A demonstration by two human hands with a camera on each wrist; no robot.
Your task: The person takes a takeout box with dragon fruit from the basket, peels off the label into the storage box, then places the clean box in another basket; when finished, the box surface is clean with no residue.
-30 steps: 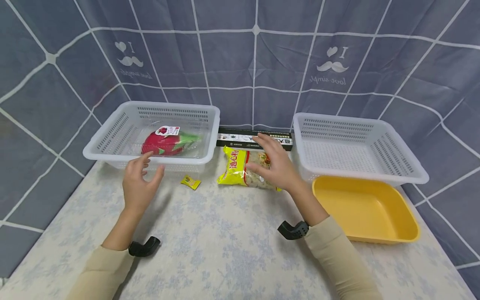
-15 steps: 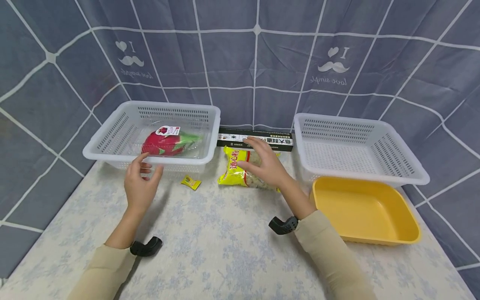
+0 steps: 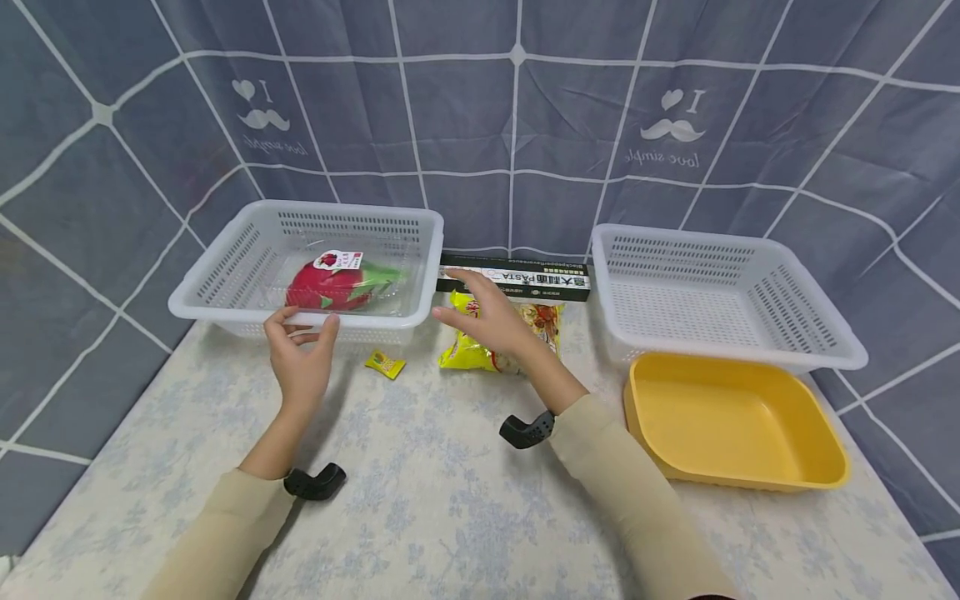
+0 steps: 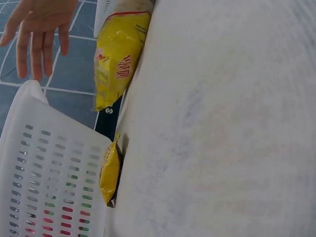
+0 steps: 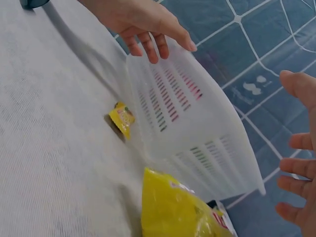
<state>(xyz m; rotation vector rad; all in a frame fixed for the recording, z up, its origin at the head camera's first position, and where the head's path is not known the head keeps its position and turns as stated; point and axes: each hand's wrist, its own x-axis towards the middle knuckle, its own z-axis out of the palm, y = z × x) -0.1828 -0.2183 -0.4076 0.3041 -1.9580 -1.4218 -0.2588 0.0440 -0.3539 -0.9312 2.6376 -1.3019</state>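
Note:
A white slotted basket [image 3: 191, 304] at the left holds a red and green dragon fruit [image 3: 322, 287] under clear plastic with a label. At its near rim is my left hand [image 3: 302, 358], fingers loosely bent; whether they touch the rim, I cannot tell. My right hand [image 3: 491, 321] is spread beside the basket's right end, above a yellow pasta bag [image 3: 467, 354], which it partly hides. In the right wrist view the left hand [image 5: 148, 27] hangs at the basket wall [image 5: 187, 126], and the right hand's fingers [image 5: 298, 182] are apart from it.
A small yellow packet [image 3: 386, 364] lies before the left basket. Behind the pasta bag, a black pasta box [image 3: 551, 282] lies along the curtain [image 3: 465, 117]. A second white basket [image 3: 675, 312] stands at the right, with a yellow tub [image 3: 738, 425] in front of it.
My right hand has moved left from over the pasta bag to the left basket's right end. My left hand has shifted slightly right along that basket's near rim.

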